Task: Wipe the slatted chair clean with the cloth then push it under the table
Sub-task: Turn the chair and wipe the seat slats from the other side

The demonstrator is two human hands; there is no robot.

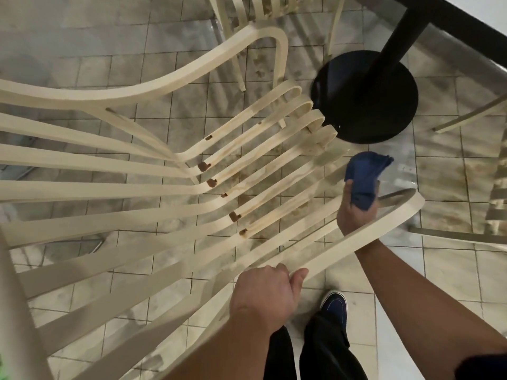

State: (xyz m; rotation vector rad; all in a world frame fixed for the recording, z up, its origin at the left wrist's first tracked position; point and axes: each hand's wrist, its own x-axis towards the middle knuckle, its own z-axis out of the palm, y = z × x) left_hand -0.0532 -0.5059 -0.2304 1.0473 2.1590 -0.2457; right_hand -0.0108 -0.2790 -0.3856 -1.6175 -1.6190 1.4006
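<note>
From the head view, the slatted chair (82, 189) fills the left and middle of the frame, its back slats running off the left edge and its legs mostly lost beneath the seat. It stands just beside the table's round black foot (365, 97), whose post (397, 37) rises to a table top (466, 28) cut off at the upper right corner. The left hand (263, 294) grips the near armrest (397, 212), fingers curled under the strip and out of sight. The right hand (354, 215) reaches past that armrest and is closed around a bunched blue cloth (363, 176), which covers most of its fingers; whether the cloth touches a slat cannot be told. Small brown marks (204, 166) sit where the seat slats bend; what they are is unclear. A second chair (247, 12) is cropped by the top edge, just beyond the far armrest, and a third (496, 212) by the right edge. Bare tiled floor (109, 67) lies open at the upper left, and a narrower strip shows between the foot and the third chair. A dark shoe (336, 304) stands below the armrest.
</note>
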